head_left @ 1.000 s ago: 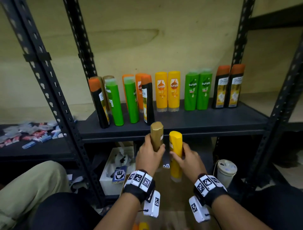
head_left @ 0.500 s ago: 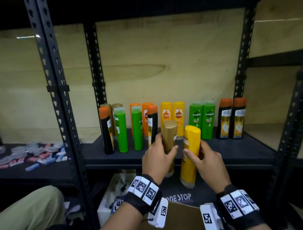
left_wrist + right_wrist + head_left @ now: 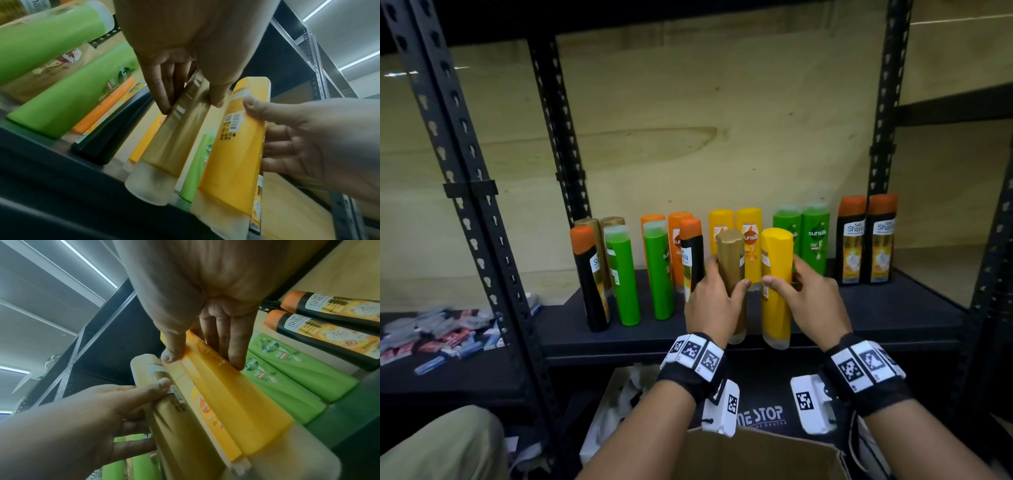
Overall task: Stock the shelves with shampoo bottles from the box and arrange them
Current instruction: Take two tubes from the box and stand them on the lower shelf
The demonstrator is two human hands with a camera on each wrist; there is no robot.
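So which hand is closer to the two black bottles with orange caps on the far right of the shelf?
Right. The right hand grips a yellow bottle just left of that black pair; the left hand, holding a gold bottle, sits further left.

left hand (image 3: pixel 180 53): grips gold bottle (image 3: pixel 170 141)
right hand (image 3: pixel 320 142): grips yellow bottle (image 3: pixel 232 155), right of gold
far left: green bottles (image 3: pixel 68 104)

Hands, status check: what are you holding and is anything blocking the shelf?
Left hand grips gold bottle. Right hand grips yellow bottle. Both at shelf front edge; standing bottles crowd behind.
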